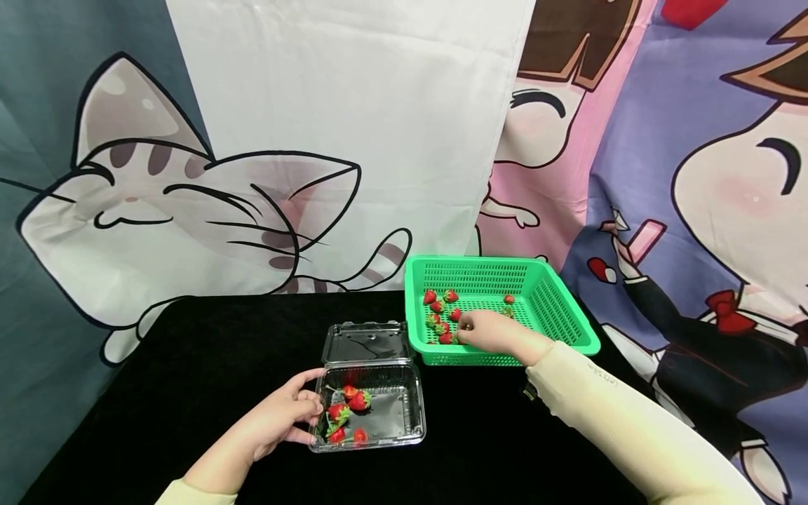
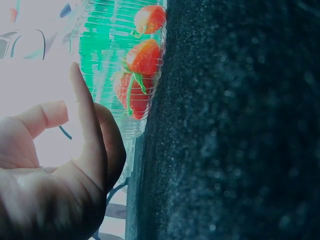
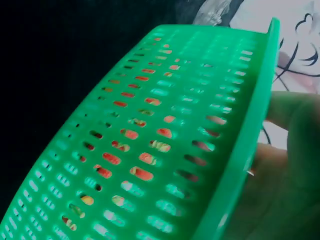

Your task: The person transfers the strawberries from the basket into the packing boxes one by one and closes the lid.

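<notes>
A clear plastic clamshell box (image 1: 394, 442) lies with its lid folded back on the black cloth, several strawberries (image 1: 360, 401) on its left side. Against the left side of this box rests my left hand (image 1: 284, 414), its fingers spread. In the left wrist view one finger (image 2: 82, 110) stands straight beside the clear wall. My right hand (image 1: 495, 331) reaches into a green plastic basket (image 1: 568, 322), fingers bent down among the strawberries (image 1: 437, 306) in its left part. A bit of red shows under the fingertips; whether they pinch a strawberry is hidden. The basket wall covers them in the right wrist view.
Black cloth (image 1: 189, 379) covers the table. Behind it hangs a printed curtain (image 1: 353, 84) with a cartoon cat and figures. The basket stands right of the box's lid (image 1: 366, 344), close to it. A lone strawberry (image 1: 508, 299) lies near the basket's back.
</notes>
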`<state>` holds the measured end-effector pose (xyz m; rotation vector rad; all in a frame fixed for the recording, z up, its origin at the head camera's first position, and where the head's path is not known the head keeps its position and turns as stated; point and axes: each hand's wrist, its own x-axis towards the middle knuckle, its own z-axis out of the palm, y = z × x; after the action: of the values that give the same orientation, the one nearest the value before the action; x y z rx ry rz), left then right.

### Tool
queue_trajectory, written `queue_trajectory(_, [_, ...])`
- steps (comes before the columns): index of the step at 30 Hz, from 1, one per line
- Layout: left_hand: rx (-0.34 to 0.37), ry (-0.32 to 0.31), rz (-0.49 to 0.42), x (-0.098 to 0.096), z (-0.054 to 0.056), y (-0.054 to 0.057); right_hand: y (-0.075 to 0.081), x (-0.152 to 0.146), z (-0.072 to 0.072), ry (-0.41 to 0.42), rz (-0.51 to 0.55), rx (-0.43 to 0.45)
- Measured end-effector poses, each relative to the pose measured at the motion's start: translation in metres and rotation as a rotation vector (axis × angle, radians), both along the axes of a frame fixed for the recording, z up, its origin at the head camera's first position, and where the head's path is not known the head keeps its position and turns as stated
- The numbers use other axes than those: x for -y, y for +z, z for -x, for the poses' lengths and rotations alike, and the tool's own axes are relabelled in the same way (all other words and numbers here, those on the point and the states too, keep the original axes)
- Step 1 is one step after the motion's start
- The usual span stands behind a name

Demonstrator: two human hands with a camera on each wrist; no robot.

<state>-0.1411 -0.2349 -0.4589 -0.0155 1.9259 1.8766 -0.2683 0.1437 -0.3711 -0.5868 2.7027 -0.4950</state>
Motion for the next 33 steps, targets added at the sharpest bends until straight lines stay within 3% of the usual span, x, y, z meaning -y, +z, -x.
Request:
queue_trajectory(5, [0.002,-0.001,-0.002,0.0,0.0,0.0,-0.006,-0.004,0.015,0.066,-0.031,0.149])
queue_trajectory(8, [0.004,-0.004,-0.005,0.0,0.0,0.0,-0.008,-0.003,0.021,0.085,-0.057,0.194])
queue_trajectory(15, [0.008,-0.003,-0.004,0.001,0.0,0.0,-0.008,0.007,0.027,0.124,-0.183,0.205])
queue_trajectory(21, [0.007,-0.004,-0.003,0.0,-0.001,0.004,-0.013,0.011,0.033,0.118,-0.232,0.26])
queue_trajectory(33, [0.008,-0.003,0.0,0.0,-0.001,0.003,-0.017,0.024,0.037,0.158,-0.278,0.238])
